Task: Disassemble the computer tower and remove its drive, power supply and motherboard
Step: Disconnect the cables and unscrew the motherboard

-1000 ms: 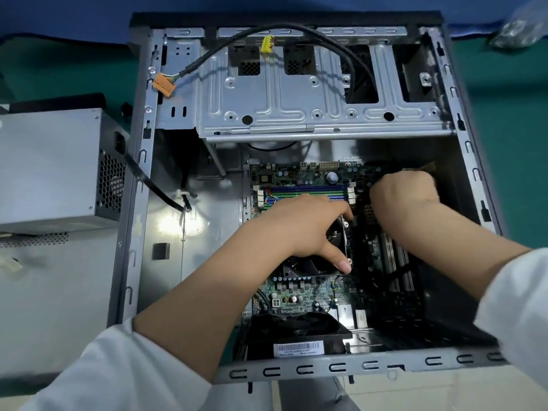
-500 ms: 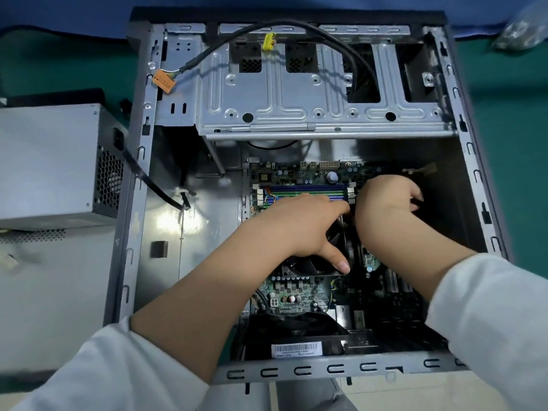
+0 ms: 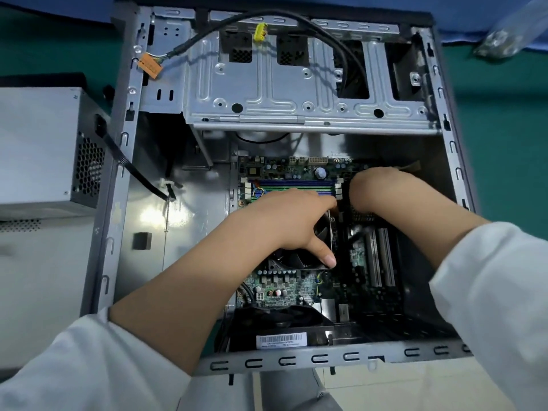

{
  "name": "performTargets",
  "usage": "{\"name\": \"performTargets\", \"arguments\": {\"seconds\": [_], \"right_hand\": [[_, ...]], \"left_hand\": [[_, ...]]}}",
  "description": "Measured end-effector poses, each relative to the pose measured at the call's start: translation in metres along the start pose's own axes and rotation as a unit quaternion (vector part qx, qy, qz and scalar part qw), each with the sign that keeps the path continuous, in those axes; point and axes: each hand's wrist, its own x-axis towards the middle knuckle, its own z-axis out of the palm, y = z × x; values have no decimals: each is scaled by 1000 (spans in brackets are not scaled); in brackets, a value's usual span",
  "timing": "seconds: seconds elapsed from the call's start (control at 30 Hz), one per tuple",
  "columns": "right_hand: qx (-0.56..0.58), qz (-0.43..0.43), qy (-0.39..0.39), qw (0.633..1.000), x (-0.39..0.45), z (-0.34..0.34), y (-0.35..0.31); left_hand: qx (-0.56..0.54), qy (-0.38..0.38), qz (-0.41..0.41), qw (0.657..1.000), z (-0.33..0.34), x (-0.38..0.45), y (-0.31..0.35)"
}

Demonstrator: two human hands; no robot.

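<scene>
I look down into the open computer tower (image 3: 118, 203), lying on its side with its long axis running away from me. The removed power supply (image 3: 44, 149), a grey box, sits outside just left of the case wall, well apart from my hands. Across the far end, the empty metal drive cage (image 3: 296, 93) spans the case, a black cable (image 3: 326, 34) looping over it. The green motherboard (image 3: 284, 286) lies flat on the case floor, right of centre. My left hand (image 3: 290, 221) rests curled over the cooler fan (image 3: 296, 258), thumb pointing toward me. My right hand (image 3: 382, 191) curls downward at the board's far right; I cannot tell what it grips.
</scene>
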Motion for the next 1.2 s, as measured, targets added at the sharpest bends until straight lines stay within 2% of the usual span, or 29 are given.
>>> {"name": "performTargets", "arguments": {"seconds": [0.17, 0.3, 0.67, 0.8, 0.93, 1.1, 1.2], "right_hand": [[-88, 27, 20, 996, -4, 3, -1], [-170, 10, 25, 985, -10, 4, 0], [-241, 20, 33, 970, 1, 13, -5], [-209, 35, 24, 977, 6, 16, -11], [-200, 6, 45, 979, 2, 5, -3], [-153, -5, -10, 988, 8, 4, 1], [-121, -9, -16, 992, 14, 4, -4]], "left_hand": [[-8, -8, 0, 1000, 0, -1, -1], [-17, -4, 5, 1000, 0, 0, -2], [-16, -5, 4, 1000, -1, 1, 0], [-12, -7, 2, 1000, -1, 1, 0], [-13, -9, 5, 1000, 0, 2, -1], [-6, -5, 7, 1000, -1, 2, -1], [3, -1, 11, 1000, 0, 1, -1]]}}
